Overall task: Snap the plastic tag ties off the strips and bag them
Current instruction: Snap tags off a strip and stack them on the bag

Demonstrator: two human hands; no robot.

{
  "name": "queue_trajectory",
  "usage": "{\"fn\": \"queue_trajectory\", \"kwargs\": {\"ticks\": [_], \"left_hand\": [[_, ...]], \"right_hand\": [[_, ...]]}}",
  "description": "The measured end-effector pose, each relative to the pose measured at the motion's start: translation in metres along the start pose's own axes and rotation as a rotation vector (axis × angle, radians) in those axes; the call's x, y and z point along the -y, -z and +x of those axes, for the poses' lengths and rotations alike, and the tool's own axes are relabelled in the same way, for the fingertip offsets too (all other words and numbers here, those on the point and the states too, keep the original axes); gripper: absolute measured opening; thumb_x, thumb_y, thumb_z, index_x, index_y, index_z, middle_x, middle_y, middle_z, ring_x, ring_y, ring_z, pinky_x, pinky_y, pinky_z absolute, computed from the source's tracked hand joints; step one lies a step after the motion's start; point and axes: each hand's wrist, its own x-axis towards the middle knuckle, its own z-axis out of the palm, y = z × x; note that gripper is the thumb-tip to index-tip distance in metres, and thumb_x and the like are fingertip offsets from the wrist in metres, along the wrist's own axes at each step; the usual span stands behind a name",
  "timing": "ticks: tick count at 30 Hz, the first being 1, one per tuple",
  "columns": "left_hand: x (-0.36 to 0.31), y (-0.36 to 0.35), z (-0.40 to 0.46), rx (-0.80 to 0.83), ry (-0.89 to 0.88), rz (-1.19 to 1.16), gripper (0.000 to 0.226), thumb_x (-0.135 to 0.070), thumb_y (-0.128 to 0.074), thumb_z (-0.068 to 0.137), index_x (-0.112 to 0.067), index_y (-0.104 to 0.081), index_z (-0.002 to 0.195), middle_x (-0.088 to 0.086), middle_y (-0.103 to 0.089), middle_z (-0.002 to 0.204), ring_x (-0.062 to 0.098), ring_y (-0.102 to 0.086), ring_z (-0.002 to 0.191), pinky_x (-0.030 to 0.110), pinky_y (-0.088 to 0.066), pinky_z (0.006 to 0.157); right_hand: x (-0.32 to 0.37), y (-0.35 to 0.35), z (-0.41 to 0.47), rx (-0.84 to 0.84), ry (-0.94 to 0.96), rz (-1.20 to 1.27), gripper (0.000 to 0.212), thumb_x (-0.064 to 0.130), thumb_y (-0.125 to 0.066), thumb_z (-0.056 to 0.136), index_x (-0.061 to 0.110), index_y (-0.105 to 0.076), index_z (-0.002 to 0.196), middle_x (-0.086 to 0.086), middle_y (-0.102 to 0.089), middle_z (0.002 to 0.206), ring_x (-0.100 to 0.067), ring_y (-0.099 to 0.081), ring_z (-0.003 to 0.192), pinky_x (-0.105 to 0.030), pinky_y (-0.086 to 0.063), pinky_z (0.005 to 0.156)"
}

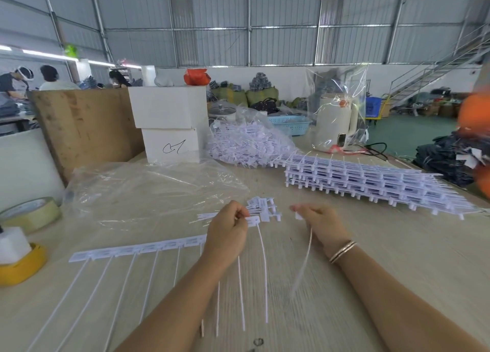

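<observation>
Left hand [230, 225] covers the right end of the strip [138, 249], and several tie tails run off the bottom edge. Tie [302, 261] hanging from the right hand [316, 223] is motion-blurred. Orange object [476, 113] at right edge is cropped and too blurred to identify.

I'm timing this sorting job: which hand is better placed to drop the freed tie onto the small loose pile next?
Right. The right hand already pinches a separated tie, beside the loose pile. The left hand grips the strip, steadying it.
</observation>
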Motion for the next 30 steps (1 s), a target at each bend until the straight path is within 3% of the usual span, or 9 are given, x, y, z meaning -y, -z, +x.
{"fn": "queue_trajectory", "kwargs": {"ticks": [2,5,8,10,13,16,21,25,30], "left_hand": [[-0.001,-0.004,-0.002,0.043,-0.028,0.03,0.025,-0.004,-0.048,0.088,-0.028,-0.052,0.081,-0.01,-0.052,0.077,0.005,-0.047,0.063,0.021,-0.032,0.056],[0.001,-0.008,-0.004,0.083,-0.058,0.057,0.021,-0.009,-0.051,0.088,-0.029,-0.053,0.083,-0.011,-0.054,0.079,0.002,-0.049,0.067,0.018,-0.034,0.057],[0.003,-0.01,-0.004,0.088,-0.076,0.116,0.018,-0.015,-0.056,0.088,-0.031,-0.051,0.084,-0.013,-0.055,0.081,0.0,-0.053,0.073,0.012,-0.035,0.057],[0.005,-0.01,-0.003,0.092,-0.081,0.13,0.014,-0.017,-0.058,0.088,-0.03,-0.052,0.087,-0.013,-0.056,0.082,0.0,-0.054,0.075,0.012,-0.037,0.06],[0.006,-0.01,-0.002,0.085,-0.101,0.119,0.011,-0.017,-0.058,0.088,-0.027,-0.054,0.09,-0.013,-0.055,0.082,0.003,-0.055,0.078,0.016,-0.042,0.066],[0.006,-0.01,-0.001,0.085,-0.113,0.102,0.013,-0.015,-0.055,0.091,-0.028,-0.054,0.09,-0.013,-0.058,0.085,0.003,-0.057,0.081,0.02,-0.047,0.072],[0.003,-0.012,-0.002,0.097,-0.159,0.066,0.021,-0.009,-0.049,0.093,-0.03,-0.053,0.091,-0.016,-0.058,0.082,0.0,-0.056,0.078,0.014,-0.041,0.067],[0.0,-0.008,-0.002,0.083,-0.192,0.227,0.007,-0.02,-0.052,0.093,-0.026,-0.056,0.094,-0.014,-0.06,0.087,0.006,-0.058,0.082,0.024,-0.045,0.076],[-0.001,-0.004,-0.002,0.108,-0.211,0.568,0.032,-0.034,-0.037,0.096,-0.022,-0.051,0.07,-0.005,-0.048,0.059,0.016,-0.052,0.064,0.029,-0.029,0.061]], "right_hand": [[0.002,-0.009,-0.001,0.124,0.075,-0.259,0.018,0.027,-0.055,0.093,0.027,-0.069,0.103,0.018,-0.064,0.097,0.005,-0.057,0.086,-0.01,-0.039,0.074],[0.001,-0.018,0.0,0.263,0.166,-0.482,0.039,0.023,-0.053,0.094,0.017,-0.05,0.133,0.004,-0.056,0.124,-0.01,-0.053,0.11,-0.017,-0.037,0.093],[-0.001,-0.018,-0.001,0.327,0.23,-0.558,0.054,0.02,-0.06,0.09,0.018,-0.039,0.141,-0.002,-0.058,0.111,-0.004,-0.053,0.085,-0.004,-0.036,0.072],[-0.002,-0.017,0.0,0.33,0.26,-0.595,0.051,0.022,-0.062,0.089,0.018,-0.045,0.137,0.001,-0.054,0.106,0.003,-0.046,0.076,-0.003,-0.033,0.069],[-0.003,-0.02,-0.001,0.222,0.358,-0.642,0.034,0.015,-0.058,0.09,0.013,-0.059,0.124,0.0,-0.049,0.112,-0.005,-0.048,0.087,-0.006,-0.032,0.078],[0.005,-0.025,-0.008,0.068,0.394,-0.427,0.024,0.008,-0.052,0.093,0.011,-0.066,0.113,0.003,-0.051,0.101,-0.009,-0.05,0.088,-0.005,-0.035,0.076],[0.01,-0.035,-0.017,0.273,0.364,-0.552,0.02,0.03,-0.055,0.092,0.018,-0.07,0.099,0.005,-0.06,0.102,-0.014,-0.049,0.103,-0.033,-0.032,0.096],[0.014,-0.03,-0.019,0.362,0.296,-0.358,0.016,0.026,-0.061,0.089,0.022,-0.057,0.074,0.013,-0.051,0.074,0.004,-0.045,0.074,-0.013,-0.033,0.071],[0.013,-0.029,-0.021,0.435,0.242,-0.189,0.019,0.018,-0.06,0.09,0.021,-0.055,0.072,0.011,-0.046,0.064,0.005,-0.039,0.053,-0.01,-0.033,0.055]]}}
